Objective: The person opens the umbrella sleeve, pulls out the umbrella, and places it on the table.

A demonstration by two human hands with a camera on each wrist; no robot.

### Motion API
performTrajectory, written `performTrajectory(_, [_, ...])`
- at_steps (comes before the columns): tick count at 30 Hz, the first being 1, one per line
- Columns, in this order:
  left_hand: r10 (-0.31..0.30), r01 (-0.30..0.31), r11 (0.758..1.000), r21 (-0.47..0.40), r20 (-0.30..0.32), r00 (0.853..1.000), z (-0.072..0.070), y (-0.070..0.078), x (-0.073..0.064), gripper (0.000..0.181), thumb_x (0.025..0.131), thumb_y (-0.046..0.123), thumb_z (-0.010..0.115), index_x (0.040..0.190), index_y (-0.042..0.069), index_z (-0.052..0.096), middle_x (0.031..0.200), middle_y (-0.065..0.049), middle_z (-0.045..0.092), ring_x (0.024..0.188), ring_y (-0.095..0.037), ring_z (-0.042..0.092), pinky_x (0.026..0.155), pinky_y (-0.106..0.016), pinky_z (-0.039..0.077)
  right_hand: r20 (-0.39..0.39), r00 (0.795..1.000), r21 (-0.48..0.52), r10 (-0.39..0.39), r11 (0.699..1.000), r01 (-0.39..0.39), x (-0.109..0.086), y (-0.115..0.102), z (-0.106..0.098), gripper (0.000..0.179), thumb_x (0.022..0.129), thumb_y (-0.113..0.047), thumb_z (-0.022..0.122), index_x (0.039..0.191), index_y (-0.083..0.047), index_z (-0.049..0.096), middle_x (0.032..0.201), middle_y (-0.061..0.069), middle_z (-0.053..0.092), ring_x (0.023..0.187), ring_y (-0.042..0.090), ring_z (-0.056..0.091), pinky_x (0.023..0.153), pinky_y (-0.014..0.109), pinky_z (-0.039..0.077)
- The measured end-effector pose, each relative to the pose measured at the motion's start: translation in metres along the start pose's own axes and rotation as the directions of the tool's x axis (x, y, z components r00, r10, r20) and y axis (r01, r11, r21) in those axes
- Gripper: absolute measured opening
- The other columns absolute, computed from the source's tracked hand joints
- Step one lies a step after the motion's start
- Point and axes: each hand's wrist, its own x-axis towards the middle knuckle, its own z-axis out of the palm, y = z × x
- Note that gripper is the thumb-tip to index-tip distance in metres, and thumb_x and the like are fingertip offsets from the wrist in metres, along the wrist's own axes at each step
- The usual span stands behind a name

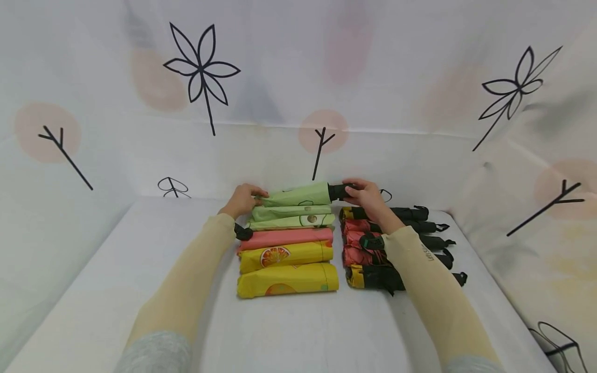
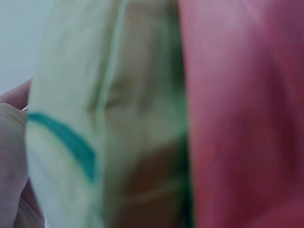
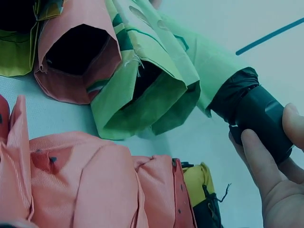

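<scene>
At the back of the table lies a folded umbrella (image 3: 233, 95) in a light green sleeve (image 1: 298, 195), its black handle (image 3: 261, 124) sticking out on the right. My right hand (image 1: 368, 199) grips that handle between thumb and fingers. At the sleeve's left end, my left hand (image 1: 242, 200) pinches the green fabric. Nearer to me lie two more green sleeves (image 1: 289, 221), with an avocado print, and a pink sleeve (image 1: 289, 238). The right wrist view shows dark hollow mouths on the green sleeve (image 3: 114, 114) and the pink sleeve (image 3: 81, 90).
Two yellow sleeves with an orange-slice print (image 1: 286, 280) lie at the front of the left row. Right of them, under my right forearm, is a row of folded umbrellas (image 1: 373, 277) in red, yellow and black. A patterned white cloth (image 1: 280, 155) hangs behind the table.
</scene>
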Motion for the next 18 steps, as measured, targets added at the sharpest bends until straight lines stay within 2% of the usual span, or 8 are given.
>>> performTrajectory(4, [0.002,-0.002,1.0,-0.007,-0.001,1.0,0.0,-0.002,0.0,0.026,0.093,0.001,0.068,0.117,0.009,0.074,0.13,-0.012,0.064,0.129,-0.032,0.051,0.102,-0.044,0.046,-0.009,1.0,0.027,0.01,1.0,-0.009,0.0,0.002,-0.003,0.041,0.104,-0.009,0.053,0.144,0.002,0.05,0.145,0.026,0.043,0.102,0.023,0.066,0.089,0.033,0.054])
performTrajectory(12, [0.025,-0.025,1.0,-0.012,-0.014,1.0,-0.001,-0.004,0.0,0.025,0.093,0.001,0.068,0.116,0.008,0.075,0.129,-0.013,0.064,0.128,-0.033,0.052,0.103,-0.045,0.045,-0.027,0.999,0.115,0.036,0.993,-0.033,0.001,0.005,-0.01,0.042,0.105,-0.009,0.05,0.145,0.004,0.046,0.149,0.026,0.035,0.126,0.04,0.05,0.091,0.032,0.053])
performTrajectory(18, [0.019,-0.019,1.0,-0.021,-0.014,1.0,-0.001,-0.004,0.0,0.025,0.093,0.001,0.068,0.117,0.008,0.075,0.129,-0.014,0.064,0.128,-0.033,0.052,0.102,-0.045,0.046,-0.028,0.997,0.124,0.065,0.99,-0.062,-0.002,0.004,-0.015,0.043,0.107,-0.013,0.046,0.147,0.003,0.044,0.149,0.024,0.033,0.128,0.039,0.048,0.097,0.036,0.049])
